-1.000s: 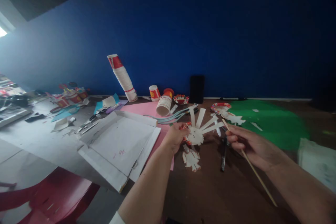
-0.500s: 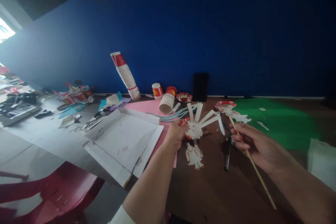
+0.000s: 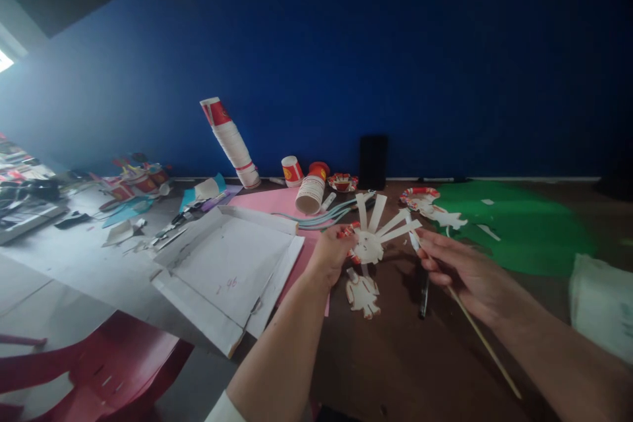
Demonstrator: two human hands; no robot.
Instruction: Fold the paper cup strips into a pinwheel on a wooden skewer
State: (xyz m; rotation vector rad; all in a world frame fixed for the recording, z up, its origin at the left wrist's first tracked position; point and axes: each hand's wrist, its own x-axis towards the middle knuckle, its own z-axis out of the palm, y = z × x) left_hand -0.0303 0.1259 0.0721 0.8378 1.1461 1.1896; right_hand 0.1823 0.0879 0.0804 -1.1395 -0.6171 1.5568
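Observation:
My left hand (image 3: 332, 254) is closed on a paper cup cut into splayed strips (image 3: 368, 246), its white base facing me and its red printed strips under my fingers. My right hand (image 3: 457, 264) pinches a thin wooden stick (image 3: 487, 346) that slants down toward the lower right. Its fingertips meet the end of a white pen-like tube (image 3: 413, 237), beside the cup's right-hand strips; whether they grip it I cannot tell. Below the cut cup lies a white paper cutout (image 3: 363, 293) with a brownish edge. A black pen (image 3: 424, 297) rests under my right hand.
A shallow white box lid (image 3: 237, 264) lies left of my left arm. Behind stand a leaning stack of paper cups (image 3: 232, 142) and a black upright object (image 3: 373, 161). Green paper (image 3: 524, 237) spreads at right, with another cut cup (image 3: 420, 199) by its edge. A red chair (image 3: 123, 356) is lower left.
My right hand has moved slightly left with the stick, and its fingertips now reach the white tube. My left hand still holds the cut cup. The whole view has shifted a little.

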